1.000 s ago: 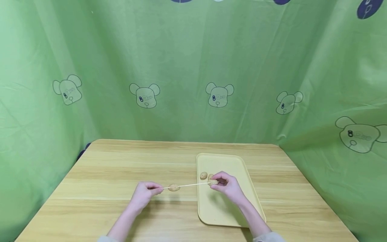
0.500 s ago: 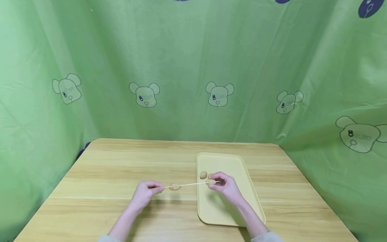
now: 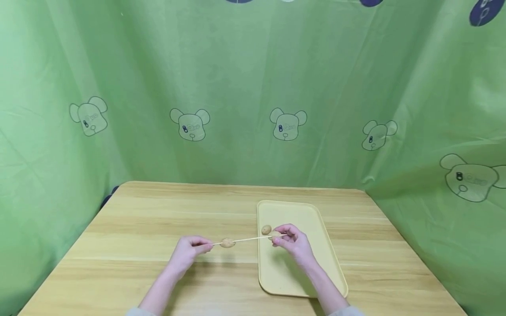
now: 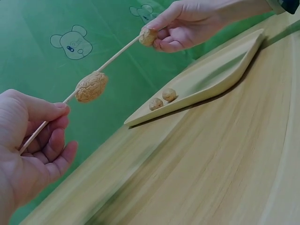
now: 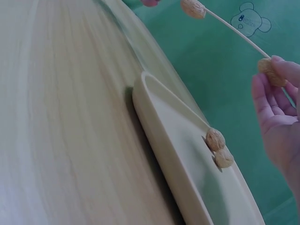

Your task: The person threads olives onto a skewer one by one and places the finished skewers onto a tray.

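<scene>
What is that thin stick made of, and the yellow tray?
The stick looks like pale bamboo or wood: thin, straight, matte. The tray seems to be plastic: one even pale yellow, smooth, with rounded moulded corners and a raised rim.

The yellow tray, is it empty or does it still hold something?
Not empty: two small brown balls lie on the tray.

Head cam: high, looks forward and down, far, takes in the whole table (image 3: 158,245) and curtain (image 3: 253,87). Left wrist cam: low, close, faces right along the skewer (image 4: 117,54). Right wrist cam: low, close, faces left. All three share skewer and tray (image 3: 300,272).
</scene>
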Demonstrator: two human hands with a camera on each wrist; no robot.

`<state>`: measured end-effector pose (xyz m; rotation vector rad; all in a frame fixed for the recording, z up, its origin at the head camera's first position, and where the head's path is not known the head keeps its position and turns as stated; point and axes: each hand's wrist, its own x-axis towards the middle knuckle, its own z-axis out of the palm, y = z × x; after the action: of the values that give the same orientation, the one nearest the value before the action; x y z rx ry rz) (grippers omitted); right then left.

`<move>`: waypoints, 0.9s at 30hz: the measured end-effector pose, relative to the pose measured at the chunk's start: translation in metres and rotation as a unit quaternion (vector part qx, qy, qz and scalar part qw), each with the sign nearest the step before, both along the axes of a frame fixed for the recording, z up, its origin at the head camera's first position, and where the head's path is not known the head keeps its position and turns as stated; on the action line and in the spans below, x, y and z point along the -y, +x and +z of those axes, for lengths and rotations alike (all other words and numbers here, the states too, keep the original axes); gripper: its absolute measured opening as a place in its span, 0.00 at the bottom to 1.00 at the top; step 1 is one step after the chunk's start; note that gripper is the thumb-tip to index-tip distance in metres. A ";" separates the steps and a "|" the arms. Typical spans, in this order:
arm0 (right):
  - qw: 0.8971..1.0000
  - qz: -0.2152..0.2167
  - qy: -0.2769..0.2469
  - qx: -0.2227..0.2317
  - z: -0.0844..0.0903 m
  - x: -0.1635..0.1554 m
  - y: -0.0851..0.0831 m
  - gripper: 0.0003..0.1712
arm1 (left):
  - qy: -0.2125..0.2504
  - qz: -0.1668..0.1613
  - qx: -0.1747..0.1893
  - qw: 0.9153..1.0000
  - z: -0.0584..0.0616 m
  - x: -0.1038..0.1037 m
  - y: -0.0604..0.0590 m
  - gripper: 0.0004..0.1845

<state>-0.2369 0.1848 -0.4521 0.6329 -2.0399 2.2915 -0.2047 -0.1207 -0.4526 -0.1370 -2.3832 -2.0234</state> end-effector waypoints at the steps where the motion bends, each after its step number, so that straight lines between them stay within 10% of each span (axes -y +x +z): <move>1: 1.000 0.000 -0.011 0.000 -0.001 0.001 0.000 0.20 | 0.003 0.000 0.002 1.000 0.000 0.000 0.000 0.08; 27: 0.992 0.017 -0.126 0.001 -0.004 0.021 0.004 0.16 | 0.017 0.006 0.003 1.000 0.004 -0.002 -0.003 0.06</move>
<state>-0.2328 0.1635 -0.4558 0.6535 -1.7105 2.5103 -0.2073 -0.1185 -0.4486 -0.1155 -2.3458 -2.0611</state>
